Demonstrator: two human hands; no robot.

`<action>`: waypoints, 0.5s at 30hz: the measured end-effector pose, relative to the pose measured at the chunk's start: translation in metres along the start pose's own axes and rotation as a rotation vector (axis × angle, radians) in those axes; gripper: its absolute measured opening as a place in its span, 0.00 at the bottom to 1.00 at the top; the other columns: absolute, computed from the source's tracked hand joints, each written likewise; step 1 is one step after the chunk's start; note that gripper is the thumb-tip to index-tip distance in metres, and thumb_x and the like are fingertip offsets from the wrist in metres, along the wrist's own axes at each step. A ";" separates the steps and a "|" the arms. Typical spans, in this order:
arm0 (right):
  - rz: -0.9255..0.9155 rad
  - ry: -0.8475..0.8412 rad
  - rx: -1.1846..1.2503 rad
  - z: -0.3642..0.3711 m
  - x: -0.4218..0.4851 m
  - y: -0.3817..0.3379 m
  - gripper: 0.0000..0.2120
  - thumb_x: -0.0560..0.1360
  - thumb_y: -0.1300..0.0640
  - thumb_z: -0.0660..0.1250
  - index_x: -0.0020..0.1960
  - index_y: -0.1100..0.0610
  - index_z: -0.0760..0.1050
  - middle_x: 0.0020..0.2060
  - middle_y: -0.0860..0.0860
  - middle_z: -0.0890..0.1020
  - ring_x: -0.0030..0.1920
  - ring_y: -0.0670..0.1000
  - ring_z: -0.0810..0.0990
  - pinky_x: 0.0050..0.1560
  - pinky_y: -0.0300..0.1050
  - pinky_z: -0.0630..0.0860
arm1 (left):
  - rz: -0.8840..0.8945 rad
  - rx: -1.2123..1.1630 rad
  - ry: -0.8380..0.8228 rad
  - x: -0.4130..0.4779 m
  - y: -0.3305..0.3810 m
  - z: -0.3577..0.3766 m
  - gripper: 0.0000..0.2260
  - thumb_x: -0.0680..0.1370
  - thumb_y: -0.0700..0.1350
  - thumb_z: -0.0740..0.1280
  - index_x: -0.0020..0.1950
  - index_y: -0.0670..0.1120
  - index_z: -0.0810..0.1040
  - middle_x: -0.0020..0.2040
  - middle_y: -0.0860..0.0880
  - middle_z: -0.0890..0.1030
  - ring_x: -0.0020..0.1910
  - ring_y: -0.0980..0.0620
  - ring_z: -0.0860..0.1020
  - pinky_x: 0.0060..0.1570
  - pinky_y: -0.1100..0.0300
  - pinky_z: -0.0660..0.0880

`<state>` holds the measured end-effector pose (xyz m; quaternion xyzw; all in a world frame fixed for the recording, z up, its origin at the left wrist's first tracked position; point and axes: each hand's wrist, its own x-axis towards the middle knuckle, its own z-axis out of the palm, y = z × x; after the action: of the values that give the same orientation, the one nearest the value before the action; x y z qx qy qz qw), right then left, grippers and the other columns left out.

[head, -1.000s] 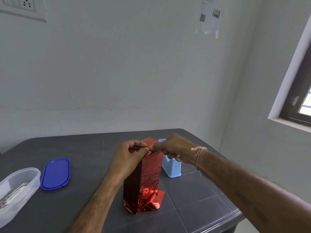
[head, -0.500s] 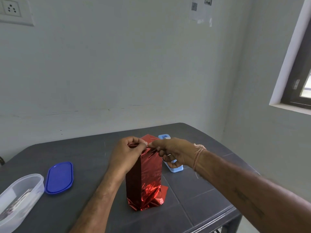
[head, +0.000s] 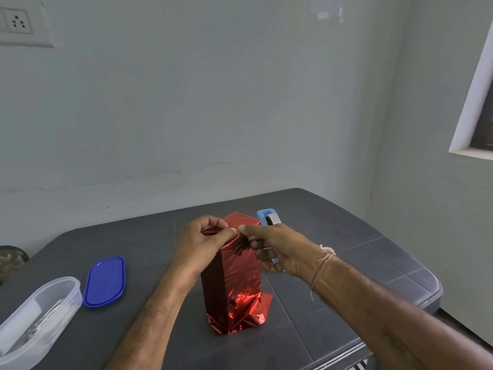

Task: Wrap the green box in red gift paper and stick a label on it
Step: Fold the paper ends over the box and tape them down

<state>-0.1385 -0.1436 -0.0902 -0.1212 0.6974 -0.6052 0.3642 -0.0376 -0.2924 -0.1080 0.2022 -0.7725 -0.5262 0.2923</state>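
Wrapping looks mostly done: red paper [head: 232,276] covers the upright box, left hand [head: 198,244] and right hand [head: 280,249] pinch its top fold, and no label shows.

Plain home room (wall socket [head: 18,22], window [head: 483,129], table [head: 346,236]).

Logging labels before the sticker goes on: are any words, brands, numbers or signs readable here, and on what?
None can be read.
Papers on the wall: cut off at the top edge and blurred, nothing legible.
Tub: contents blurred, unreadable.
Red paper, lid, tape dispenser, socket: no print visible.
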 end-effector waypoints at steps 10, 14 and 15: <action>-0.088 -0.097 -0.075 -0.019 0.004 0.013 0.10 0.73 0.48 0.77 0.43 0.53 0.82 0.36 0.47 0.82 0.40 0.46 0.79 0.49 0.48 0.74 | -0.059 -0.016 -0.024 -0.004 0.003 -0.003 0.06 0.74 0.50 0.77 0.48 0.51 0.85 0.47 0.54 0.86 0.50 0.53 0.83 0.44 0.62 0.74; -0.167 -0.077 -0.021 -0.014 0.008 0.020 0.08 0.73 0.49 0.77 0.41 0.53 0.82 0.35 0.47 0.81 0.38 0.45 0.76 0.46 0.44 0.71 | -0.070 -0.023 -0.017 -0.005 0.003 -0.004 0.05 0.74 0.49 0.77 0.48 0.51 0.85 0.47 0.54 0.86 0.50 0.53 0.84 0.44 0.61 0.75; -0.212 -0.071 -0.006 -0.013 0.009 0.023 0.09 0.74 0.50 0.76 0.42 0.54 0.82 0.35 0.47 0.80 0.37 0.44 0.75 0.43 0.42 0.70 | -0.075 -0.028 -0.016 -0.004 0.003 -0.004 0.06 0.74 0.49 0.77 0.48 0.51 0.85 0.47 0.54 0.86 0.50 0.53 0.84 0.45 0.61 0.75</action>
<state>-0.1473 -0.1339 -0.1148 -0.2167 0.6693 -0.6336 0.3221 -0.0320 -0.2911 -0.1050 0.2229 -0.7592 -0.5490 0.2691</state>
